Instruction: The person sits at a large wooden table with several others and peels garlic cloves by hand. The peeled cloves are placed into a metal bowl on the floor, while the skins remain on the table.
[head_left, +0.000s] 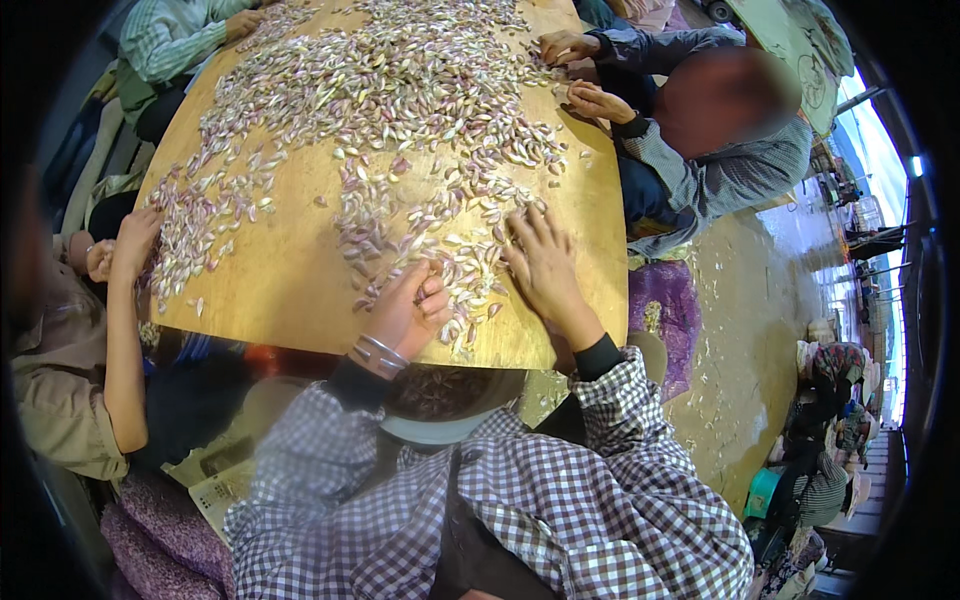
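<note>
Purple-white garlic cloves (375, 82) lie heaped over the far part of a wooden table (262, 300), with a looser scatter of garlic cloves (465, 262) nearer me. My left hand (409, 311), with metal bangles at the wrist, rests at the near side of this scatter with its fingers curled. Whether a clove is inside those fingers is hidden. Flat over the tabletop, at the right side of the same cloves, my right hand (540, 266) has its fingers spread and holds nothing visible. Below the table edge, at my lap, a round basin (442, 427) contains dark reddish matter.
Co-workers' hands work at the right (592, 101), at the left (131, 244) and at the far left corner (244, 24). A purple mesh sack (664, 322) stands right of the table. More mesh sacks (165, 536) and a pale plastic crate (221, 495) are at lower left.
</note>
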